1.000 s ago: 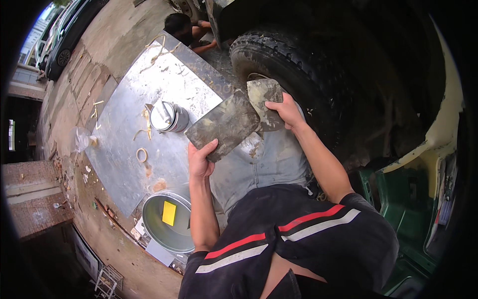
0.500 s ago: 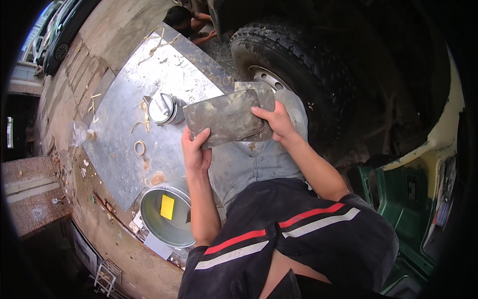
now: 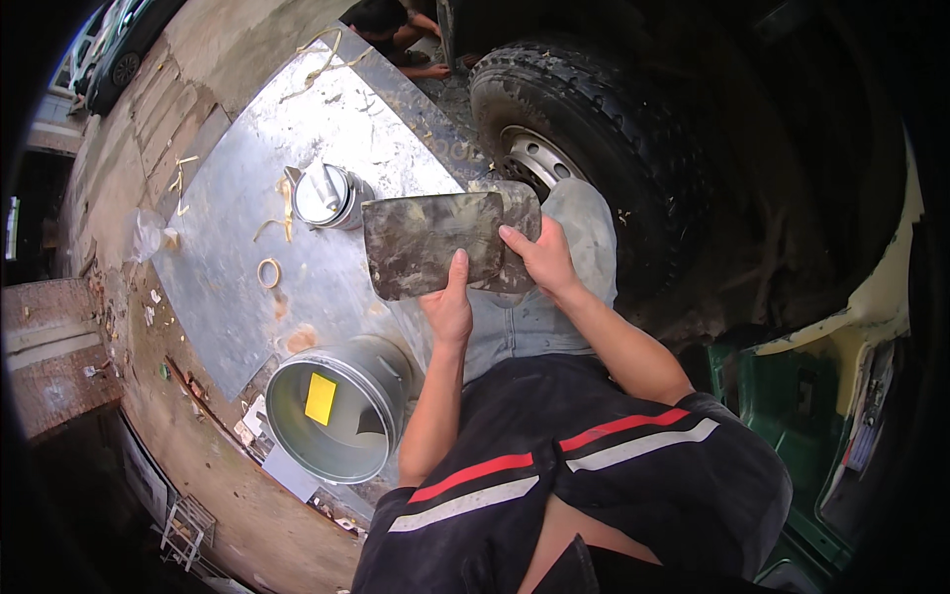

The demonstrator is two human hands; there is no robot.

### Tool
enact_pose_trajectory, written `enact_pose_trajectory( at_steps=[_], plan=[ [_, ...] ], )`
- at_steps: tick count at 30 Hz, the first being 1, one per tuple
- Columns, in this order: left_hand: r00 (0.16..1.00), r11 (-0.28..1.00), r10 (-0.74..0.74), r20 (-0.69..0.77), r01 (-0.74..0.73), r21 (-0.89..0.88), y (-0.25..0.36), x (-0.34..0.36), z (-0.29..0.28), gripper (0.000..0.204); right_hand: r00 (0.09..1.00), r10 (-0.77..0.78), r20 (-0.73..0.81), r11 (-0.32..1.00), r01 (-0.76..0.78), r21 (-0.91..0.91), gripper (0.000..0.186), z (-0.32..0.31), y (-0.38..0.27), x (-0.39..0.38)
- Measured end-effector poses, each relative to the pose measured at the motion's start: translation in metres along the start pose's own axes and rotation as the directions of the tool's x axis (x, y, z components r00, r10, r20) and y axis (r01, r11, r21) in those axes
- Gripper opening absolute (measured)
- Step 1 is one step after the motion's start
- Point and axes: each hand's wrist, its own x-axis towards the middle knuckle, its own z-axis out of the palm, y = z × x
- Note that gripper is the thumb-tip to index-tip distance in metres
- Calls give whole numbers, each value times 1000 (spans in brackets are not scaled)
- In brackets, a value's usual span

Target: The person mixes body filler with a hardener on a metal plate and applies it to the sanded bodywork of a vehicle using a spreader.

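A metal sheet point(image 3: 228, 238) lies left of the tyre point(image 3: 569, 119), with a bucket point(image 3: 392, 371) near its lower edge. Above the person's lap, a smeared front plate point(image 3: 430, 243) overlaps a rear plate point(image 3: 521, 203). The left hand point(image 3: 450, 312) grips the front plate's lower edge, thumb on its face; the right hand point(image 3: 549, 262) clasps the rear plate's right side. A can point(image 3: 358, 205) and tape roll point(image 3: 260, 270) sit on the sheet.

2 bare forearms point(image 3: 427, 411) forward, left hand point(image 3: 449, 309) gripping, thumb straight, right hand point(image 3: 550, 260) gripping, thumb slanting left
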Motion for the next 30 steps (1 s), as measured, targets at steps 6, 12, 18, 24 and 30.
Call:
enact_pose_trajectory(
  at_steps=[6, 12, 18, 24, 30],
  plan=[
    [977, 959, 154, -150, -112, 259, -9, 10, 8, 23, 870, -458, 184, 560, 443, -700, 29, 20, -30, -19],
    [968, 935, 230, -104, -190, 300, -30, 2, 15, 21, 888, -391, 240, 515, 428, -743, 40, 28, -11, 5],
    [982, 958, 170, -77, -147, 245, -30, 5, 9, 24, 837, -468, 282, 447, 500, -742, 37, 27, -12, -8],
    [997, 972, 3, -74, 15, 234, -41, 16, -7, 27, 751, -536, 386, 379, 623, -685, 44, 29, -9, -24],
    [995, 991, 17, -97, -4, 131, -43, 11, -5, 30, 786, -503, 360, 444, 592, -672, 40, 28, -12, -27]
  ],
)
